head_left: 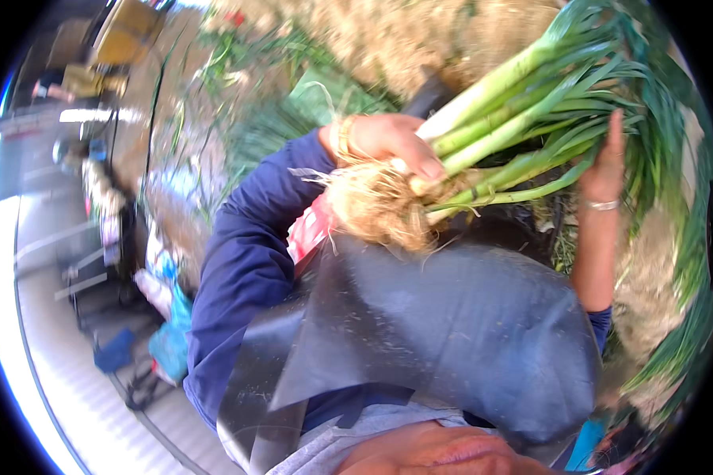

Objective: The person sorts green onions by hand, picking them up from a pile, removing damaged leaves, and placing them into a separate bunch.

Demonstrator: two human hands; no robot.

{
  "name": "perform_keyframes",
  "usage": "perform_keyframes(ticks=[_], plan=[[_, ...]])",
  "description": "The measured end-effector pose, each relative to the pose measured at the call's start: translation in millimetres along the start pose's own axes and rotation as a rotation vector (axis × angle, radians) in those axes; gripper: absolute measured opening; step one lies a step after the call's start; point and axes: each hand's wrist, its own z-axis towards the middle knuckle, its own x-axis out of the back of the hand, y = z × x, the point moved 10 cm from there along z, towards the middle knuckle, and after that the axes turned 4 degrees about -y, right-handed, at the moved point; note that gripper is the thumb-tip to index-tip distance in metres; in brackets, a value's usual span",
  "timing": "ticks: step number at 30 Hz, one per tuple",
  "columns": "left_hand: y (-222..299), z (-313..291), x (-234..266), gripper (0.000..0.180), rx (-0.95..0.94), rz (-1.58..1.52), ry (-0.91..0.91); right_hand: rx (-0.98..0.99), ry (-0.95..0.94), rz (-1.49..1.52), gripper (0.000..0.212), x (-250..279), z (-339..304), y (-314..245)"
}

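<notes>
A bunch of spring onions (491, 127) lies slantwise in front of me, pale stems to the left and green leaves fanning to the upper right. My left hand (396, 146) is closed round the stems just above the tangled, straw-coloured roots (384, 206), its thumb on top. Yellowish bands circle that wrist. At the leafy end, my right hand (604, 166) touches the leaves with one finger stretched straight up; its other fingers are mostly hidden. A dark apron (451, 324) covers my lap beneath the roots.
More long green leaves (673, 317) hang or lie along the right side. Loose greens (269, 131) are strewn on the ground beyond my left arm, with dry straw-coloured litter (420, 39) at the top. Plastic bags (170, 340) and a yellow box (127, 32) are at left.
</notes>
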Motion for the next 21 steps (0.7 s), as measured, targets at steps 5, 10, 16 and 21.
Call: perform_keyframes(ticks=[5, 10, 16, 21], plan=[[5.8, -196.4, 18.7, 0.047, -0.616, -0.256, 0.325, -0.104, -0.592, -0.089, 0.056, -128.3, 52.2, -5.9], [-65.4, -366.0, 107.2, 0.048, -0.924, -0.366, 0.919, -0.385, -1.325, -0.032, 0.066, -262.3, -12.1, 64.8], [-189.3, -490.8, 258.4, 0.049, -0.832, -0.447, 1.618, -0.395, -0.858, -0.372, 0.057, -201.6, -8.1, 121.3], [-242.6, -454.6, 388.6, 0.050, -0.515, -0.441, 1.790, -0.374, -0.526, -0.469, 0.056, -45.6, 31.9, 93.6]])
